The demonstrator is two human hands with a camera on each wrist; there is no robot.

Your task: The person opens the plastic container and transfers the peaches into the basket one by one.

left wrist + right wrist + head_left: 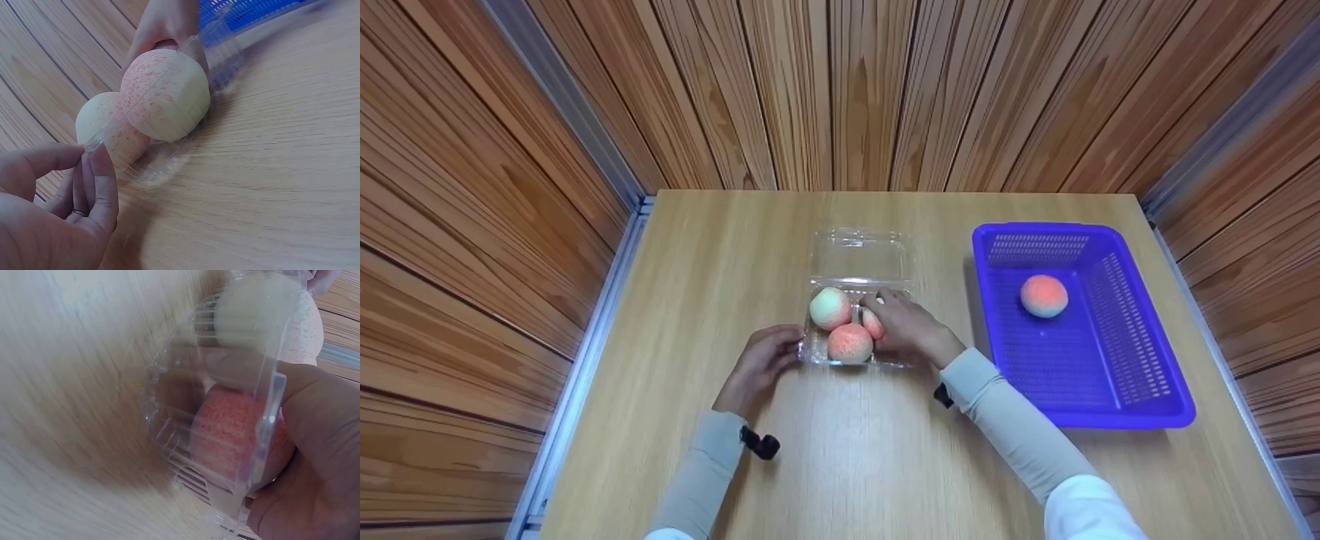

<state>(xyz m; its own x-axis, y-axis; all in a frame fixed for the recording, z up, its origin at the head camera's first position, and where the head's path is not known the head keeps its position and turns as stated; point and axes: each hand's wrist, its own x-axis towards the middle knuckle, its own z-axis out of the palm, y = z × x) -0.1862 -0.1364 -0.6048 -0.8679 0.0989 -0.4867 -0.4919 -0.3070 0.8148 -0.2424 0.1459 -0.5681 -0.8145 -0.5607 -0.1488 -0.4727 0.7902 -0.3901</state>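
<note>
The clear box (816, 352) stands on the table (720, 255), and its lid (859, 259) is open at the far side; I cannot tell if the whitish spot there is a label. The left hand (761, 360) pinches the box's left rim between thumb and fingers. The right hand (906, 322) curls its fingers around a pink ball (872, 324) in the box's right part. Inside the box, a pale ball (830, 308) lies far left, a pinker ball (850, 346) near the front. Right of the box, well apart, a blue basket (1110, 420) holds one more ball (1044, 296).
</note>
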